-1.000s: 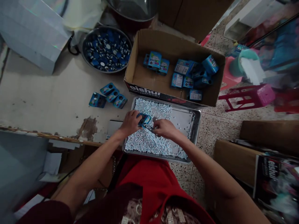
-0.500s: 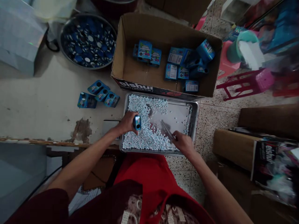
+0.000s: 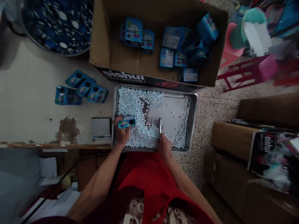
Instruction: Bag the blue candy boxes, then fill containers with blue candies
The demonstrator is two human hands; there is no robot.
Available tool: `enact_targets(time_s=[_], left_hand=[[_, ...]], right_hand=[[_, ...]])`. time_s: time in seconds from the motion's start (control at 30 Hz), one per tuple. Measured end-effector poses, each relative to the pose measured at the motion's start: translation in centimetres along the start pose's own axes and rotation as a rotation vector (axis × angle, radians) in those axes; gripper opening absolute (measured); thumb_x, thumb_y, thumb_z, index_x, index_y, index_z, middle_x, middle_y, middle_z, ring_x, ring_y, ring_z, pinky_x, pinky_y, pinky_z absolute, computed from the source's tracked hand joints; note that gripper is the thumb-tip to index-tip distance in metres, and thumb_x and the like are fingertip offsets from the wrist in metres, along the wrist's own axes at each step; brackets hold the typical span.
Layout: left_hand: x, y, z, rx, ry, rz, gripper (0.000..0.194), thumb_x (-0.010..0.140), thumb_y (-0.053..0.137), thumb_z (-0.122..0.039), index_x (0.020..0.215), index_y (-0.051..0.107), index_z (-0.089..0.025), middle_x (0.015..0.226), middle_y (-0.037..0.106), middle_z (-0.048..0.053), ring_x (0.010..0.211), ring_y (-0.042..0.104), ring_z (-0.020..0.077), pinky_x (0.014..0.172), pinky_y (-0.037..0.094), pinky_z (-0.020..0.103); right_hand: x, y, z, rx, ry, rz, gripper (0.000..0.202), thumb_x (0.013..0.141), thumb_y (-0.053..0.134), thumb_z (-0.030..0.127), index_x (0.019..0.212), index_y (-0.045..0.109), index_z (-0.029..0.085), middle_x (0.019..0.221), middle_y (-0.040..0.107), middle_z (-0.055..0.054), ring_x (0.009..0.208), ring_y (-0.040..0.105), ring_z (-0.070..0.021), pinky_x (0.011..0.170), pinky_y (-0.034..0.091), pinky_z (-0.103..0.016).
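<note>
A metal tray (image 3: 193, 124) holds many small pale blue and white candies (image 3: 130, 99), heaped mostly on its left side. Over the tray's left part, my left hand (image 3: 122, 132) grips a small blue box (image 3: 126, 122) lying on its side, a dark round hole near one end. My right hand (image 3: 164, 144) is closed around a metal scoop (image 3: 160, 125) at the lower middle of the tray, beside the candies. Left of the tray sits a small scale (image 3: 101, 128). Several blue boxes (image 3: 97, 93) are grouped on the table further up and left.
Behind the tray stands a large cardboard box (image 3: 100, 37) with blue boxes inside. A metal bowl (image 3: 56, 55) of blue-and-white items is at the upper left. Pink stool (image 3: 268, 70) and cartons (image 3: 231, 143) are at the right.
The view has shifted closer. My left hand has turned the blue box from upright to sideways and moved left. My right hand has moved the scoop left toward the candies.
</note>
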State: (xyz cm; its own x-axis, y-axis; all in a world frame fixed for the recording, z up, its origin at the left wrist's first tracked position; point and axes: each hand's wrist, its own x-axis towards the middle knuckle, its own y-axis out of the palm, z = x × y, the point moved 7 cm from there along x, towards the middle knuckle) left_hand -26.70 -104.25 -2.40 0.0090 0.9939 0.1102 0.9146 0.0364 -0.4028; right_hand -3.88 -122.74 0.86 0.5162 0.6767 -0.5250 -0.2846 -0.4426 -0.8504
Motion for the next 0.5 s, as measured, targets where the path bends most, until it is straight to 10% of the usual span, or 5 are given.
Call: enact_targets(time_s=[0.27, 0.5], left_hand=[[-1.4, 7.6, -1.6, -0.106, -0.147, -0.138, 0.048, 0.090, 0.066, -0.043, 0.122, 0.038, -0.020, 0.121, 0.048, 0.013, 0.114, 0.053, 0.0236, 0.106, 0.044, 0.043], [1.3, 8.3, -4.7, -0.324, -0.143, -0.052, 0.044, 0.087, 0.073, -0.037, 0.121, 0.048, -0.023, 0.116, 0.057, 0.006, 0.106, 0.061, 0.0195, 0.098, 0.050, 0.034]], right_hand=[[4.4, 0.1, 6.8, 0.233, -0.109, -0.011, 0.021, 0.092, 0.049, 0.021, 0.108, 0.061, 0.015, 0.083, 0.068, -0.006, 0.072, 0.059, -0.0186, 0.063, 0.029, -0.027], [5.8, -2.8, 3.7, 0.690, -0.145, -0.021, 0.023, 0.081, 0.050, 0.021, 0.100, 0.062, 0.020, 0.071, 0.061, 0.002, 0.065, 0.055, -0.0162, 0.062, 0.039, -0.024]])
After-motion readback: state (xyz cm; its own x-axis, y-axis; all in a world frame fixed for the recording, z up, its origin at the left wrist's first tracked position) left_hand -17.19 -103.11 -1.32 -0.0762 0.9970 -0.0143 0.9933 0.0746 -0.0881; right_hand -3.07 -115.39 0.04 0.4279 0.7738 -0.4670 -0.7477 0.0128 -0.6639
